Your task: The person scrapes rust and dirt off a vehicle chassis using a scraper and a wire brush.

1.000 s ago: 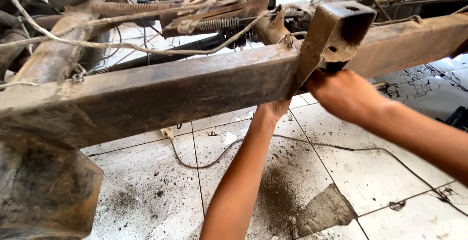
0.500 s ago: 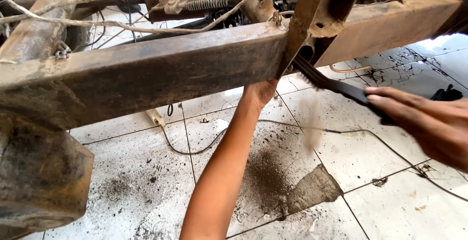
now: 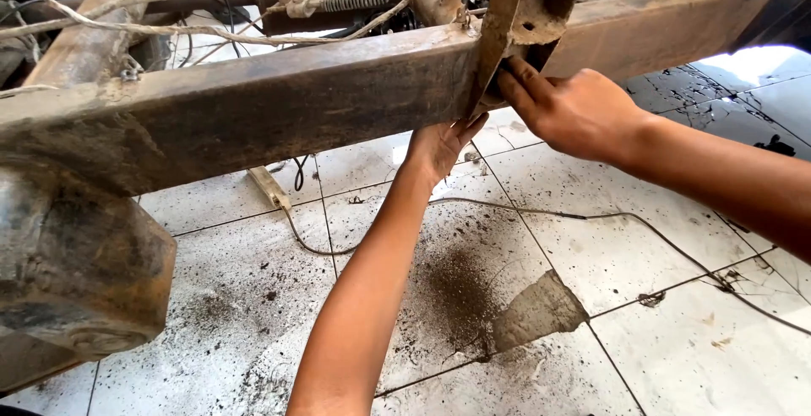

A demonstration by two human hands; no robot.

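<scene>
A long rusty steel beam (image 3: 279, 103) crosses the view from lower left to upper right. A rusty box-shaped bracket (image 3: 528, 2) sits on it right of centre. My left hand (image 3: 439, 146) reaches up from below and presses against the beam's underside just under the bracket, with its fingertips hidden behind the metal. My right hand (image 3: 579, 112) comes in from the right, and its fingers are pushed into the gap under the bracket. What those fingers hold cannot be seen.
Below lies a dirty white tiled floor with a dark dirt patch (image 3: 460, 293), a flat grey scrap (image 3: 541, 310) and a thin cable (image 3: 541, 212). A bulky rusty part (image 3: 76, 272) hangs at the left. A coil spring (image 3: 355, 0), wires and more rusty framework sit behind the beam.
Half a second ago my right hand was away from the beam with a dark flat tool. It has since moved up to the bracket. My left hand has stayed under the beam.
</scene>
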